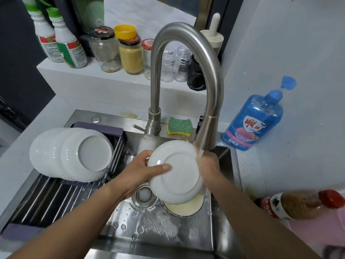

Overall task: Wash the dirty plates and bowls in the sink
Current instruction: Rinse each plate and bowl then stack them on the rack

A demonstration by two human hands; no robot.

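**Plate under the tap, back to the camera**

Plate (175,172), white and glazed, is held tilted over the sink (168,230), its underside facing up and its upper right edge beneath the faucet (211,71), where water runs. The left hand (141,172) grips the left rim, thumb laid across the back and fingers curled behind. The right hand (209,167) meets the right rim in the stream. Its fingers are hidden behind the plate, so I cannot tell whether it grasps or only rubs.

Wet glazed ceramic like this is probably stiff, fairly light, slick and breakable against steel. The rim, pinched on opposite sides, looks the safest hold.

Directly below, a dark-rimmed bowl (183,207) with a yellowish inside sits on the sink floor beside the drain (143,196); a dropped plate would strike it. White plates (74,156) lean stacked on the rack (56,199) across the sink's left side. The faucet head hangs close over the work. A green sponge (179,126) lies behind the tap, and a blue detergent bottle (255,120) stands on the counter to the right.
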